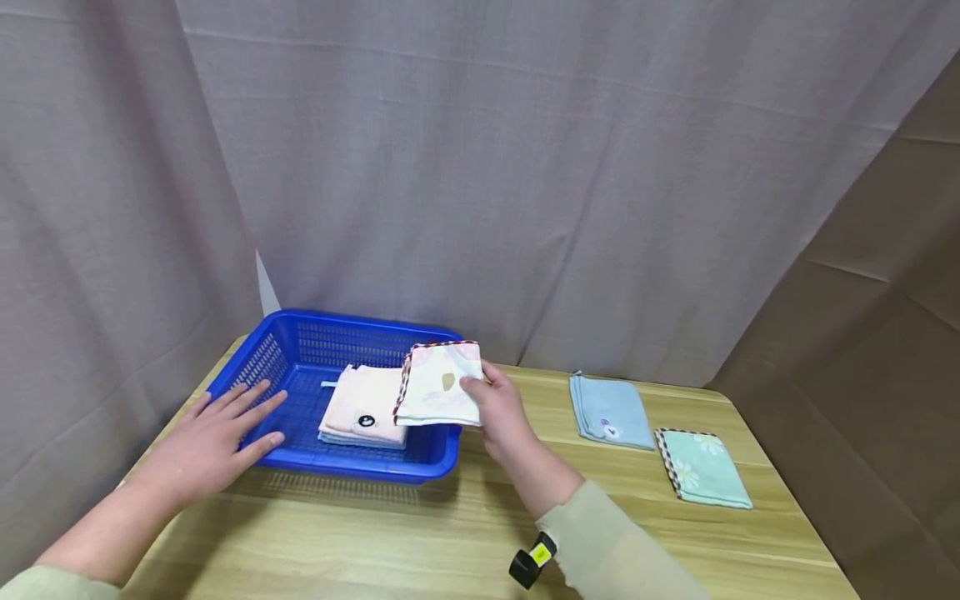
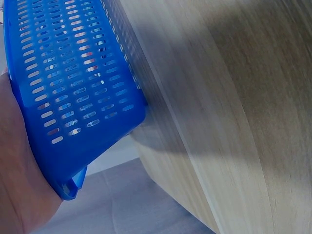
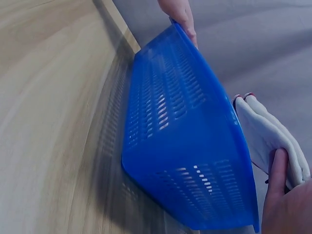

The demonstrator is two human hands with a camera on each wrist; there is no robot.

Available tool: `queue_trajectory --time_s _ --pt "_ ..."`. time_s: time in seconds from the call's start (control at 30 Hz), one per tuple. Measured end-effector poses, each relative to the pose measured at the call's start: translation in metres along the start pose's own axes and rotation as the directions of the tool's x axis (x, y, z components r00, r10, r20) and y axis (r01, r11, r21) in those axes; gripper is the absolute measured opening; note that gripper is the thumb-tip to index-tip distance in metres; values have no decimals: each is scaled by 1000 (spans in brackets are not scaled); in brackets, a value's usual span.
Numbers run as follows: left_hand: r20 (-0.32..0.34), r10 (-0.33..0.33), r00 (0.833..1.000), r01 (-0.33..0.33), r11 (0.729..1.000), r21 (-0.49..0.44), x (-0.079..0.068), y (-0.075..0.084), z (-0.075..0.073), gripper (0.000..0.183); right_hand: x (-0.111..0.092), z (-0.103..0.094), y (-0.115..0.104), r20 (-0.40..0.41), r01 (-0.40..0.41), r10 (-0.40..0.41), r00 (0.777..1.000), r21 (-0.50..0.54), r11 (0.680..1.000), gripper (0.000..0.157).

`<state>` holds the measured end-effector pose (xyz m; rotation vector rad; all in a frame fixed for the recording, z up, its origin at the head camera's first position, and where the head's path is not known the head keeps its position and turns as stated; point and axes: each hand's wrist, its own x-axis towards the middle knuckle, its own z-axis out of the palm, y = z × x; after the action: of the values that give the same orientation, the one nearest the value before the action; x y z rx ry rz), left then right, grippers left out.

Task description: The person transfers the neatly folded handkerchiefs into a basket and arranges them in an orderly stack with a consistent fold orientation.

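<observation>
My right hand (image 1: 501,408) pinches a folded white towel (image 1: 442,383) with a checked edge, thumb on top, over the right end of the blue basket (image 1: 352,467). In the right wrist view the folded layers of this towel (image 3: 268,129) show above the basket's rim. Inside the basket lies a small stack of folded towels, a pale pink towel (image 1: 360,404) with a round black mark on top. My left hand (image 1: 206,437) rests with fingers spread and straight on the basket's left front rim; its wrist shows beside the basket wall (image 2: 73,117) in the left wrist view.
To the right on the wooden table (image 1: 480,533) lie a folded light blue towel (image 1: 613,410) and a folded mint green towel (image 1: 703,467) with white flowers. A grey curtain (image 1: 450,167) hangs behind the table, and brown cloth (image 1: 862,350) hangs along its right side.
</observation>
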<state>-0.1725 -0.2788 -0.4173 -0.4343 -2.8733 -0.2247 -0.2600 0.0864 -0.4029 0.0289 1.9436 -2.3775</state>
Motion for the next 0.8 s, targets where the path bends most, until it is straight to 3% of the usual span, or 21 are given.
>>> queue_trajectory --time_s 0.8 --pt "-11 3 1000 -3 1000 17 -1 1 1 64 2 42 3 22 1 1 1000 -82 997 52"
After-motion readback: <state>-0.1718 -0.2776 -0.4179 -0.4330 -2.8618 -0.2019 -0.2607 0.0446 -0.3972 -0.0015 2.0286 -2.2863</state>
